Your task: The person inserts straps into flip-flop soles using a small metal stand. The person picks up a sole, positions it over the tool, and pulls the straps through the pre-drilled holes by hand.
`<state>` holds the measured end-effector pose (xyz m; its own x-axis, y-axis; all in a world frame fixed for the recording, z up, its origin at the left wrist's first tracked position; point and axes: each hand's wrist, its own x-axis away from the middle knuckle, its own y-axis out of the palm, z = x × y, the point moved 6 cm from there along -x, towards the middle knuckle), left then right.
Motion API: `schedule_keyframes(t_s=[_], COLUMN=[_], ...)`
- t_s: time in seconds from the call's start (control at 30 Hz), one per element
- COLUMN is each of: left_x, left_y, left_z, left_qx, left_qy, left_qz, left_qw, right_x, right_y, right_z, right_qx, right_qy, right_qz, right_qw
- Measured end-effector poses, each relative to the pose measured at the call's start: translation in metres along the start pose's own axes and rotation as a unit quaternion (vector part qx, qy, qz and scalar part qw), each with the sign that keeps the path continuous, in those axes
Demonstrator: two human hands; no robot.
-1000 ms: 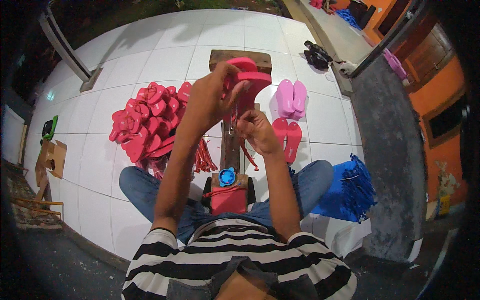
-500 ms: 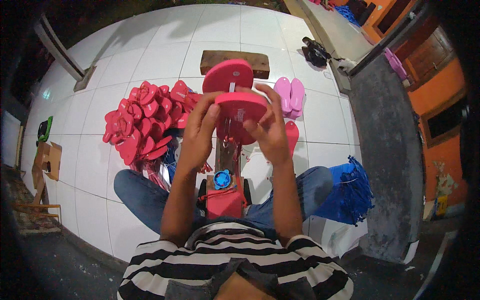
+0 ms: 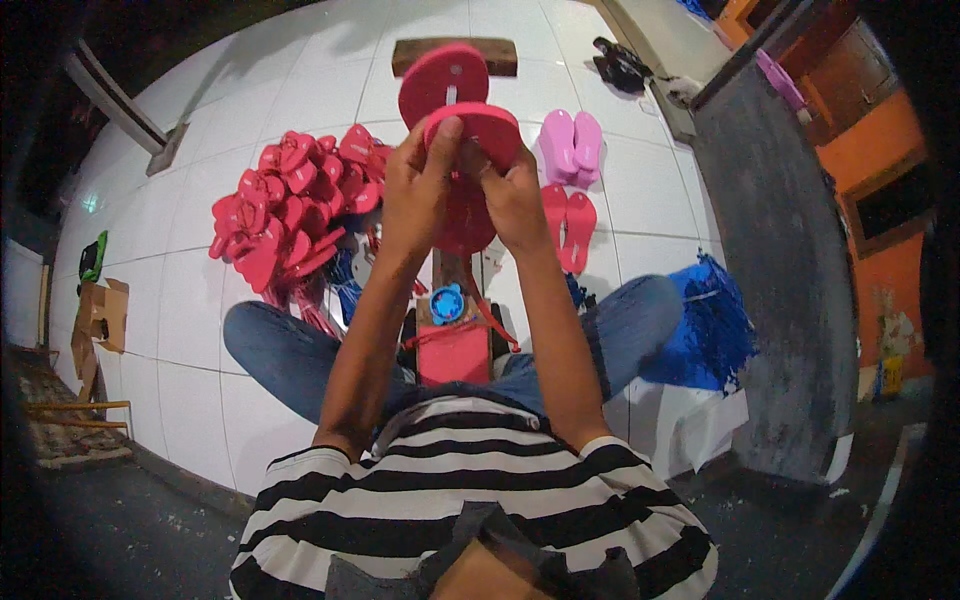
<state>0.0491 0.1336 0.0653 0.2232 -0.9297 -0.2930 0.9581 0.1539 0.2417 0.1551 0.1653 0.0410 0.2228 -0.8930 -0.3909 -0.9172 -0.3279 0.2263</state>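
Note:
In both hands, out in front of me, I grip a red flip-flop sole (image 3: pixel 497 126). My left hand (image 3: pixel 420 185) has its thumb on the near face of the sole. Gripping the other side, my right hand (image 3: pixel 512 195) presses its thumb near the sole's middle. Just beyond it is another red sole (image 3: pixel 440 82), with a pale metal piece showing at its middle. Part of a red sole (image 3: pixel 466 215) also shows below, between my wrists; how these pieces join is hidden. A wooden bench (image 3: pixel 447 268) runs under them toward me, with a red strap hanging beside it.
A heap of red flip-flops (image 3: pixel 290 205) lies left. To the right are pink soles (image 3: pixel 570 150), red soles (image 3: pixel 578 225) and a bundle of blue straps (image 3: pixel 710 320). Near my lap are a blue round container (image 3: pixel 446 303) and a red block (image 3: pixel 452 355). A wooden block (image 3: pixel 500 56) lies ahead.
My hands and the sole sit farther forward, arms more stretched. My right fingers, raised and spread before, now close on the sole. The view has shifted slightly.

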Motion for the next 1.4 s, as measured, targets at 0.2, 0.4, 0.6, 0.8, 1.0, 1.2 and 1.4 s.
schedule_keyframes(t_s=[0.2,0.4,0.6,0.8,1.0,1.2,1.4], left_x=[0.027,0.058,0.041,0.061,0.137,0.138,0.149], left_y=[-0.003,-0.013,-0.01,-0.013,-0.028,-0.061,-0.096], left_z=[0.005,-0.012,-0.007,0.022,-0.013,-0.075,-0.125], left_qx=[-0.109,-0.025,-0.084,-0.197,-0.13,-0.143,-0.165], left_qy=[0.025,0.011,0.03,0.068,-0.179,-0.292,-0.264], left_qz=[0.016,0.019,-0.001,-0.073,-0.088,-0.066,-0.062], left_qw=[0.994,0.999,0.996,0.975,0.971,0.943,0.948], right_x=[0.038,0.059,0.059,0.054,0.143,0.166,0.193], right_y=[-0.002,0.01,0.003,0.007,0.006,0.021,0.041], right_z=[-0.008,0.003,0.01,-0.025,-0.018,0.013,0.074], right_qx=[0.145,-0.056,-0.05,0.056,0.154,0.515,0.567], right_qy=[-0.01,0.051,0.013,-0.023,0.11,0.036,0.073], right_qz=[0.039,-0.047,0.007,0.029,0.018,-0.002,-0.156], right_qw=[0.989,0.996,0.999,0.998,0.982,0.856,0.805])
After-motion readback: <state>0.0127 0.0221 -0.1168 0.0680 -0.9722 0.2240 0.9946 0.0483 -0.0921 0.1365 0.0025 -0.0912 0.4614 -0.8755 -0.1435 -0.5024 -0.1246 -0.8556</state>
